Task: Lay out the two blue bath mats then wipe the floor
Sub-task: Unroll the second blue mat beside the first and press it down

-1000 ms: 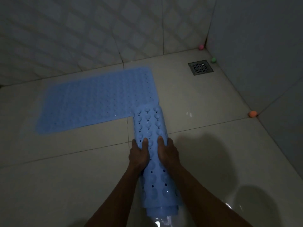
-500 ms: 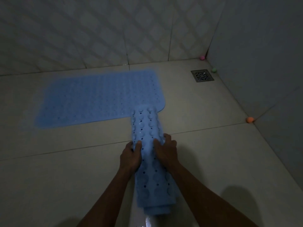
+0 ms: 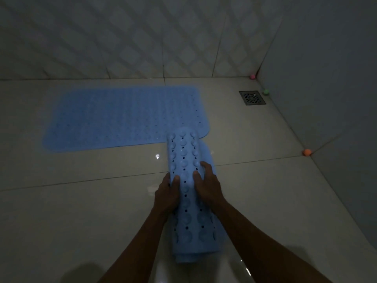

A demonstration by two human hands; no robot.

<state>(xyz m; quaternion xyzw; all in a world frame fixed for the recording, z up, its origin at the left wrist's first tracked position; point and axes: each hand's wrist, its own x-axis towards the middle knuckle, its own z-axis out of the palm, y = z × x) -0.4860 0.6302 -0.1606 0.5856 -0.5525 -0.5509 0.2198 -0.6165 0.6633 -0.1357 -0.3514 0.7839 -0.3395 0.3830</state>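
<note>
Since the earlier frame the rolled blue rubber suction-cup mat (image 3: pixel 186 180) has begun opening rightward; left hand (image 3: pixel 167 196) and right hand (image 3: pixel 206 183) clasp it to unroll beside the flat blue mat (image 3: pixel 122 117)

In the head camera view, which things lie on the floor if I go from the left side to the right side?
Flat blue bath mat → rolled blue bath mat, gripped by both hands → floor drain → green ball → orange ball.
</note>
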